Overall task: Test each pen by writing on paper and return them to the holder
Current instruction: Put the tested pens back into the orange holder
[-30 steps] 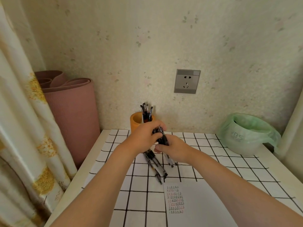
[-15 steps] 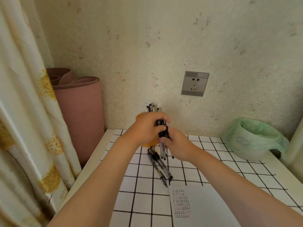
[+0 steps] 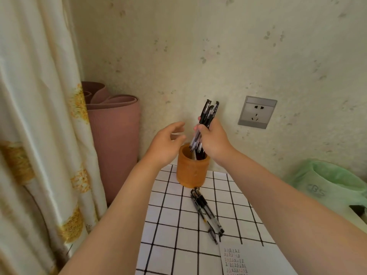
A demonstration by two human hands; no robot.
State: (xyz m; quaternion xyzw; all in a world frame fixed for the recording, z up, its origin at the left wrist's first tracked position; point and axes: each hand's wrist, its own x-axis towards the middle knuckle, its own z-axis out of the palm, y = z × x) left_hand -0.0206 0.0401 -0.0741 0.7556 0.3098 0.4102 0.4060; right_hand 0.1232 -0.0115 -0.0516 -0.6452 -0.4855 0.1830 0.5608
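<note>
Grid-patterned table [image 3: 168, 225] is noted against a speckled wall. An orange holder [image 3: 191, 171] is stood at its far left corner. A bundle of pens [image 3: 207, 114] is grasped, tilted, in the raised right hand [image 3: 213, 139], tips at the holder's mouth. The left hand [image 3: 166, 143] is held released, fingers loosely spread, beside the rim. Loose pens [image 3: 206, 211] are laid just before the holder.

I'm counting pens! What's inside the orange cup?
The tips of the pen bundle that the right hand grips dip into the orange pen holder. Its wall hides everything deeper.
</note>
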